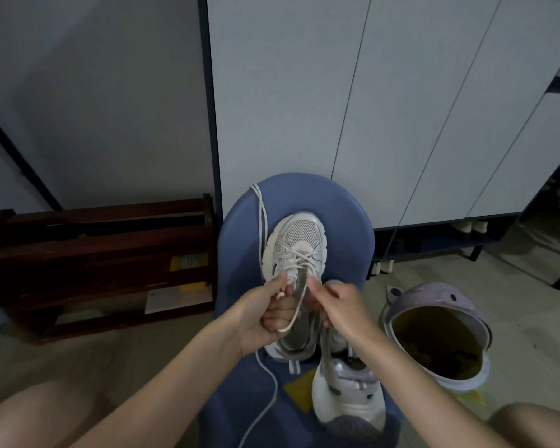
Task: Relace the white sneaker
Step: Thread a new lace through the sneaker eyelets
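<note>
A white sneaker (299,244) lies toe-away on a blue stool (346,221), its lower eyelets crossed by a white lace (296,313). My left hand (269,315) grips the sneaker's left collar and pinches a lace end, which loops down over its fingers. My right hand (340,307) pinches the lace at the right side of the tongue. A long stretch of lace (262,215) trails over the stool's far left edge, and more hangs down below my left hand. A second white sneaker (346,392) lies nearer me under my right forearm.
A lilac animal-shaped bin (440,334) stands on the floor at the right. A dark wooden rack (97,263) sits at the left. White cabinet doors (401,108) rise behind the stool, with shoes under them. My knees frame the bottom corners.
</note>
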